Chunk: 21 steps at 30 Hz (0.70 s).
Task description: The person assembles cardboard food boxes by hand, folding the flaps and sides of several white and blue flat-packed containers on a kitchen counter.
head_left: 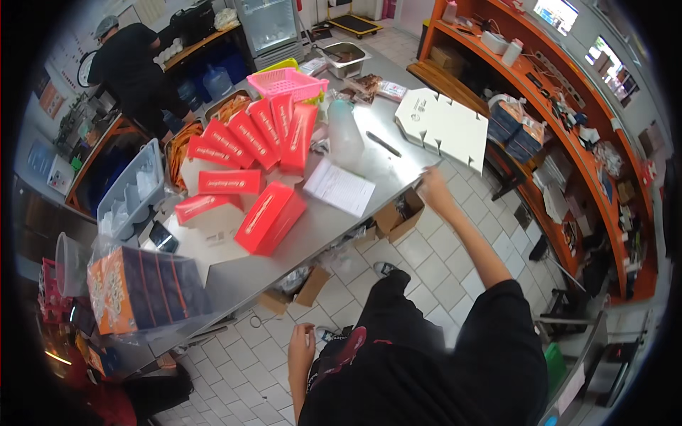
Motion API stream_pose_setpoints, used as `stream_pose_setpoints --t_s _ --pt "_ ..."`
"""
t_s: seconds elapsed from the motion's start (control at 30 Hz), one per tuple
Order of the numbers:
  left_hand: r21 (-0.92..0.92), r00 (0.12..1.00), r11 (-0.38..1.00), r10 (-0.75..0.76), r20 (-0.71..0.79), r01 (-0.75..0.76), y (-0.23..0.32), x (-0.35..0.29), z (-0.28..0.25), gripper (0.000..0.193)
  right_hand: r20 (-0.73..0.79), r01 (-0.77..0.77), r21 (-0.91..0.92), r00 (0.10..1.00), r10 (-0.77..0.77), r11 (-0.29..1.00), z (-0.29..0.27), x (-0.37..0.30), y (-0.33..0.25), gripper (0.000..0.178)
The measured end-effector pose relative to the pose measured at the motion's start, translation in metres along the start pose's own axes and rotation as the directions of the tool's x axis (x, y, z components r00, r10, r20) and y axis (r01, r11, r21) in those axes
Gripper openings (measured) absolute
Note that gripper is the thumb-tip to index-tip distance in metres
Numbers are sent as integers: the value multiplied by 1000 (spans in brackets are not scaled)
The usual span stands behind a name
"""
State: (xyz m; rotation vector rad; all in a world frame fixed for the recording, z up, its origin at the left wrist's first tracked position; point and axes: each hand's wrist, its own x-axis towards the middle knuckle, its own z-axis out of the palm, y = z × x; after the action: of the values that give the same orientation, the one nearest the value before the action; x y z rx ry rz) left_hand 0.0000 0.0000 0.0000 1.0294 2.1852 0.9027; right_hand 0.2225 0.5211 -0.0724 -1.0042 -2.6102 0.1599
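My right hand (432,186) reaches out to the corner of the steel table (387,167), just short of a stack of flat white die-cut cardboard (444,128). Its fingers are bent and small in view; whether they grip anything cannot be made out. Down beside my body hangs my left hand (302,341), fingers loosely curled and apart, nothing seen in it. Folded red boxes (272,216) stand and lean in a fan on the table. Near them are a sheet of paper with writing (341,187), a dark pen (383,143) and a clear bottle (346,135).
Pink basket (288,84) and metal pan (344,60) sit at the table's far end. A blue-grey crate (131,188) and wrapped orange-and-blue packs (149,287) line its left side. Open cartons (399,215) lie underneath. Orange shelving (597,142) runs along the right. Another person (131,67) works at back left.
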Motion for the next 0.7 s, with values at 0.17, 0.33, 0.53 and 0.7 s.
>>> stream_pose_setpoints --t_s 0.17,0.33,0.53,0.7 --pt "222 990 972 -43 -132 72 73 79 52 13 96 -73 -394 988 120 916 -61 41 115 81" --pt "-58 998 998 36 45 -33 165 152 142 14 267 118 -143 961 -76 983 -65 51 169 66" --pt "-29 903 949 307 302 -313 210 178 250 11 315 217 -94 932 -178 972 -94 65 169 42" --pt "-290 918 948 226 325 -131 251 201 286 14 342 247 -11 912 -228 969 -105 73 190 38"
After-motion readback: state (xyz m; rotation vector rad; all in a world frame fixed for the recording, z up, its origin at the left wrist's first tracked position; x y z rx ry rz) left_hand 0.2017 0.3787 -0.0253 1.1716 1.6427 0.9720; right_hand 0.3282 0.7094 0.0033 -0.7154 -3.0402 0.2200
